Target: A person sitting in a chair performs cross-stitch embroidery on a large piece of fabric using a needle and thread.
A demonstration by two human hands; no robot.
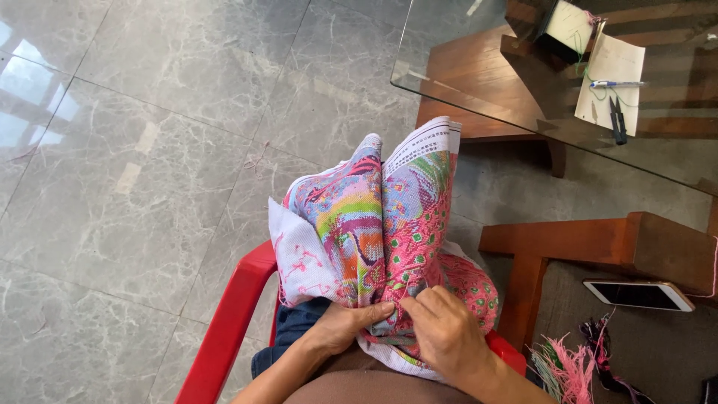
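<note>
Both hands pinch a colourful cross-stitch cloth [374,224] bunched in the lower middle of the frame: left hand [340,325] gripping its fold, right hand [441,329] fingertips closed on pink stitching, red chair [232,314] underneath.

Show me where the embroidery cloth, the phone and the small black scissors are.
embroidery cloth [359,217], head view, middle of the colourful stitched area
phone [637,295], head view, centre of its dark screen
small black scissors [618,120], head view, middle of the handles

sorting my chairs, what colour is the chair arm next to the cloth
Red: the plastic chair arm beside the embroidered cloth is plain glossy red, best seen in the head view.
</note>
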